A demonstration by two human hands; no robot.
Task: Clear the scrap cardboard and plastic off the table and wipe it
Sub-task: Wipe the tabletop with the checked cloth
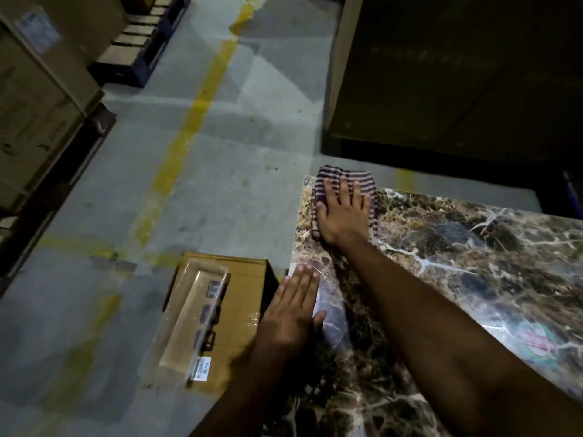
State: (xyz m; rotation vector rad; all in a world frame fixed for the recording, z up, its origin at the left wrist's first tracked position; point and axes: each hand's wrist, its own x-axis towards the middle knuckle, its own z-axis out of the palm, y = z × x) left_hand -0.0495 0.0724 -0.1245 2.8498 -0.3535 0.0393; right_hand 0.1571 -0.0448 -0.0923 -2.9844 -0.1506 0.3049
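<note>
A marble-patterned table (457, 266) fills the lower right of the head view. My right hand (344, 212) lies flat, fingers spread, pressing a purple-and-white striped cloth (347, 178) onto the table's far left corner. My left hand (293, 310) rests flat with its fingers together on the table's left edge, its fingertips touching a thin clear plastic film (318, 298). Beside the table on the floor stands a cardboard box (243, 298) with a clear plastic tray (195, 320) lying on top of it.
Grey concrete floor with yellow lines (192, 121) stretches left of the table. Stacked cartons on pallets (38, 99) stand at the far left. A large dark carton (457, 74) rises behind the table. A faded round sticker (536, 339) marks the tabletop.
</note>
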